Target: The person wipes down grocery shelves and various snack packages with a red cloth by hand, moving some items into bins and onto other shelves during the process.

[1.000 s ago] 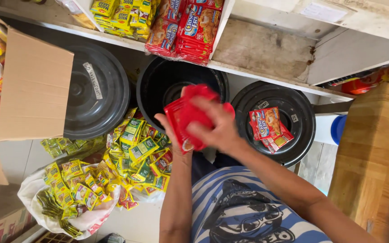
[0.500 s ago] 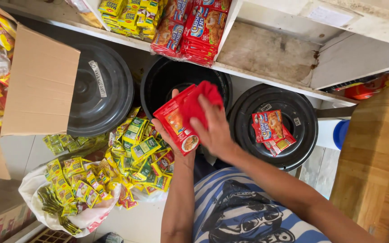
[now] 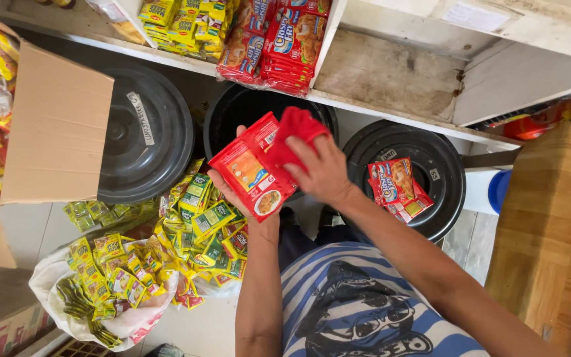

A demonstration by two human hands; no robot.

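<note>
My left hand point(image 3: 232, 188) holds a stack of flat red food packets point(image 3: 249, 168) from underneath, in front of an open black bin point(image 3: 232, 112). My right hand point(image 3: 322, 168) presses a crumpled red cloth point(image 3: 295, 129) against the upper right side of the packets. More red packets point(image 3: 398, 188) of the same kind lie on the lid of the black bin point(image 3: 444, 172) to the right. On the white shelf point(image 3: 391, 73) above stand rows of similar red packets point(image 3: 279, 43).
A lidded black bin point(image 3: 150, 132) stands at the left beside a cardboard box flap point(image 3: 54, 129). Heaps of small yellow and green sachets point(image 3: 193, 231) lie on the floor, some in a white bag point(image 3: 47, 291). A wooden block point(image 3: 550, 231) is at the right.
The packets have tilted and lifted so their printed face shows. My right hand with the red cloth has slid from covering them to their upper right side.
</note>
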